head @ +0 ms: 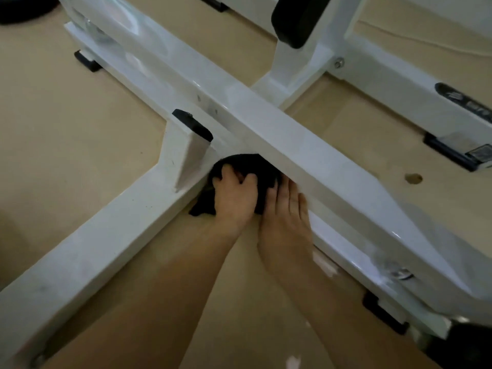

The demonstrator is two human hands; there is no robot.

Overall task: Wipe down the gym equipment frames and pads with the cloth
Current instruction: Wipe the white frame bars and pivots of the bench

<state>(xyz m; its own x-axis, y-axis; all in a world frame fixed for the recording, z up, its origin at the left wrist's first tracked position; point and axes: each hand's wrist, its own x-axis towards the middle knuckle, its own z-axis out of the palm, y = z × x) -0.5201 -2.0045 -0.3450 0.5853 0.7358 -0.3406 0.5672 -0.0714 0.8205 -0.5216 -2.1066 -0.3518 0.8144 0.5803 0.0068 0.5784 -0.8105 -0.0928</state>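
The black cloth (247,163) is bunched at the junction where the near-left cross member (106,222) meets the diagonal white frame beam (306,150), and it is partly tucked beneath the beam. The left hand (234,198) grips the cloth with curled fingers. The right hand (286,211) lies flat just right of it, fingers straight, fingertips touching the cloth. A black pad (292,20) stands at the far side.
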